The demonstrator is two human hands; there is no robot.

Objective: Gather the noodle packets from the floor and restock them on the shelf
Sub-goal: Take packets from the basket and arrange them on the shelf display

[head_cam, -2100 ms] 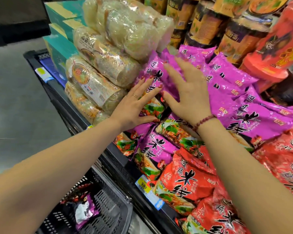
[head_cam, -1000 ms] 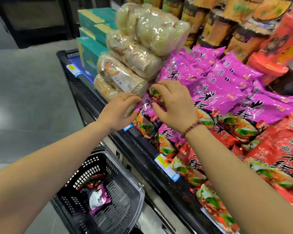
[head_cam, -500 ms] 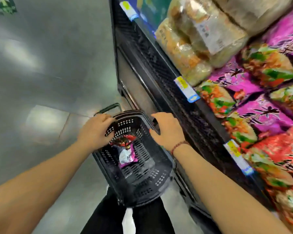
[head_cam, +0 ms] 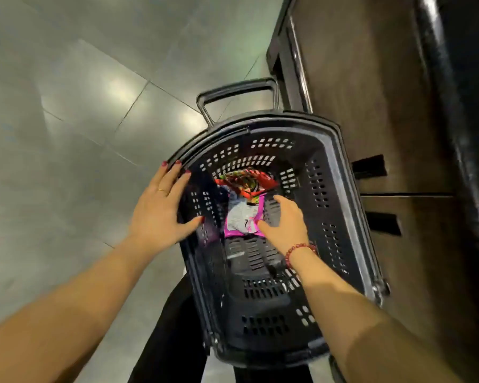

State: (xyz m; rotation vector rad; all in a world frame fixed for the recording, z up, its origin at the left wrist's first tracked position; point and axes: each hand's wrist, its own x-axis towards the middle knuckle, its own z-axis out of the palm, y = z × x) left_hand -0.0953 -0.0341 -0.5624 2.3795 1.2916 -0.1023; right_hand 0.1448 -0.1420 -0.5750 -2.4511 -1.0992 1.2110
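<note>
Two noodle packets lay at the bottom of the black basket (head_cam: 340, 172): a pink packet (head_cam: 242, 219) with its pale back up and, touching its far end, a red packet (head_cam: 246, 181). My left hand (head_cam: 161, 208) rested on the basket's left rim, fingers straight and spread, a thin ring (head_cam: 161, 190) on one of them. My right hand (head_cam: 285, 225), with a bead bracelet (head_cam: 299, 251) at the wrist, reached down inside, fingers loosely spread beside the pink packet's right edge, thumb tip touching its near corner, nothing pinched. On the grey tiled floor (head_cam: 67, 106) the basket stood just beside the dark shelf base (head_cam: 371, 92).
</note>
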